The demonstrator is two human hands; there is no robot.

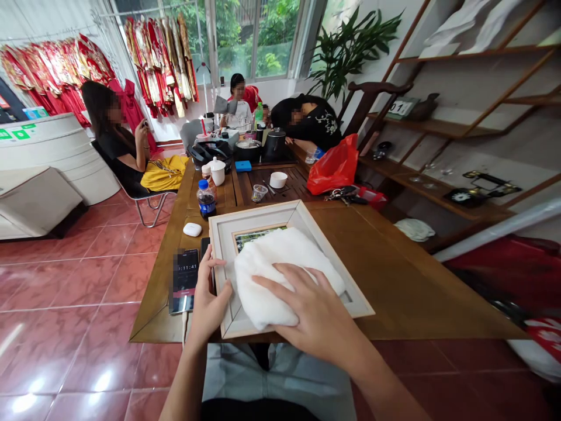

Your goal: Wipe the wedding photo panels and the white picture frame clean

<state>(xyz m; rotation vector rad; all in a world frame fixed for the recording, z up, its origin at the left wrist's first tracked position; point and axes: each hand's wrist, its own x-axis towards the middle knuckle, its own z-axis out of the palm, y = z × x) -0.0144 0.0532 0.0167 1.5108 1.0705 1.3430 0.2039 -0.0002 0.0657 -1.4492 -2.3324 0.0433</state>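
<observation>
A picture frame (255,220) with a pale wooden rim and a white mat lies on the near part of the table. Part of a green picture (258,235) shows inside it; a bunched white cloth (263,263) covers the rest. My right hand (309,304) is closed over the cloth, fingers spread across its top and thumb at its near side, pressing it on the frame. At the frame's left edge, my left hand (211,298) grips the side, thumb on the front and fingers along the rim.
Left of the frame lie a phone (184,280) with a cable and a white earphone case (192,229). Beyond stand a blue-capped bottle (205,200), a white cup (279,179) and a red bag (335,166). Several people sit around the table (416,280); shelves line the right.
</observation>
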